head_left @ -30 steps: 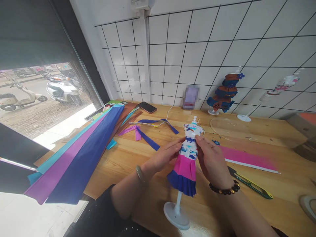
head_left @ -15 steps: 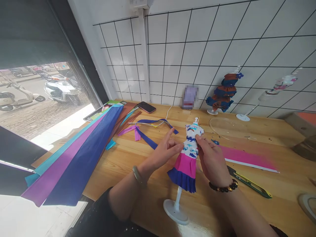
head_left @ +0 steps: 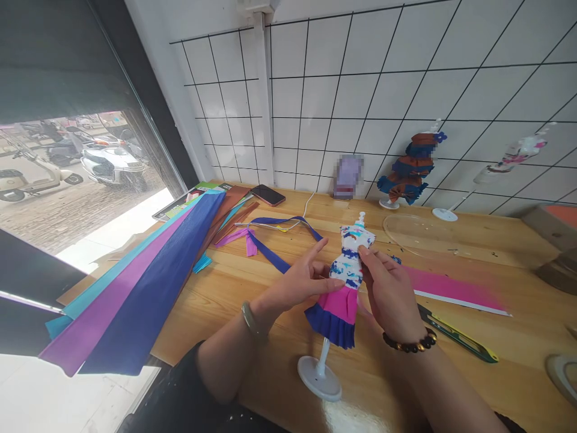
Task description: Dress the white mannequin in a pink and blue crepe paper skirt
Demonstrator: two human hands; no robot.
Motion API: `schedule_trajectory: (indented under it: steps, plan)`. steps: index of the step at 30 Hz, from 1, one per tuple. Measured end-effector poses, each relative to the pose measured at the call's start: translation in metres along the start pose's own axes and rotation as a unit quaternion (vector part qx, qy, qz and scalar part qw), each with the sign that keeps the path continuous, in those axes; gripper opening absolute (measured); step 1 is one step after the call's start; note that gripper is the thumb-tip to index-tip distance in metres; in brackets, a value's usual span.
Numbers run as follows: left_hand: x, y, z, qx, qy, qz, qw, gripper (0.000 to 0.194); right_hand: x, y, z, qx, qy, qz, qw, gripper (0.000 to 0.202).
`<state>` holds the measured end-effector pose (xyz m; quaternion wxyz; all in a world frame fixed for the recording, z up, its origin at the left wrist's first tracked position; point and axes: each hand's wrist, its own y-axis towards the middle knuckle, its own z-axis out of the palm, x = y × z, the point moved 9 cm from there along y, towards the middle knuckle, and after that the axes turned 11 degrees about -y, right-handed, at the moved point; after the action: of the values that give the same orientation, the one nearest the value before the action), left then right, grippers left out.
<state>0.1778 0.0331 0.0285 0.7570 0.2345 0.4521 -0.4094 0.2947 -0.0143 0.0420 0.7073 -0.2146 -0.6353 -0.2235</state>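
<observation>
A small dress form (head_left: 350, 270) on a white round-based stand (head_left: 320, 377) leans slightly before me. Its bodice is white with blue and turquoise splotches. Below hangs a pink skirt (head_left: 345, 304) with a pleated dark blue ruffle (head_left: 331, 326). My right hand (head_left: 390, 288) is closed on the form's side at the waist, thumb in front, other fingers partly hidden behind. My left hand (head_left: 304, 279) is open, index finger stretched out and thumb laid on the hip where bodice meets skirt. Its remaining fingers curl beside the form.
Blue, purple and turquoise crepe paper strips (head_left: 135, 282) lie left, near a phone (head_left: 268, 195). A blue ribbon strip (head_left: 270, 251) lies behind my left hand. To the right are a pink paper strip (head_left: 455, 290) and a utility knife (head_left: 460, 337). Two dressed forms stand by the wall, one blue-orange (head_left: 408, 168).
My left thumb has moved down from the bodice's side onto the top of the skirt. The form's stand has shifted slightly; my right hand keeps its hold.
</observation>
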Motion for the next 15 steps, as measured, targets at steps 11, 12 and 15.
schedule_trajectory:
  steps: [11, 12, 15]
  plan:
    - [-0.028, -0.005, -0.012, -0.071, -0.024, 0.114, 0.991, 0.095, 0.002, 0.003, -0.007, -0.009, -0.015, -0.018, 1.000, 0.047]
    - [-0.035, -0.006, -0.017, -0.092, -0.013, 0.143, 0.985, 0.094, 0.003, 0.004, -0.008, -0.007, -0.018, -0.017, 1.000, 0.048]
    - [-0.060, -0.015, -0.035, -0.166, 0.042, 0.228, 0.959, 0.092, 0.002, 0.005, -0.017, -0.021, -0.030, -0.005, 0.999, 0.049]
